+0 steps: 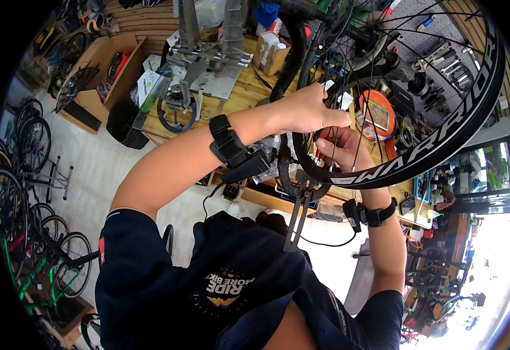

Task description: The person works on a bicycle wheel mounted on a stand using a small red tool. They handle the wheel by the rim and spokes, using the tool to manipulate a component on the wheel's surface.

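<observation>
A spoked bicycle wheel (pixel 430 154) with a black rim and white lettering is held up in front of me, in a dark stand with a slotted metal bracket (pixel 299 219) by the rim's lower edge. Among the spokes, my left hand (pixel 310 111) is closed, its fingertips pinched at a thin spoke. Just below it, my right hand (pixel 346 149) reaches up from behind the rim, fingers curled and closed. Between its thumb and fingers shows a bit of a small red tool (pixel 319 154), close to the rim's inner side; most of it is covered.
Behind the wheel is a wooden workbench (pixel 231 114) with a metal fixture (pixel 199 64), an orange round tray (pixel 377 114) and small boxes. Wrenches (pixel 456 73) hang on a pegboard. Several bicycles (pixel 50 256) stand at the left; an open cardboard box (pixel 100 76) sits beyond them.
</observation>
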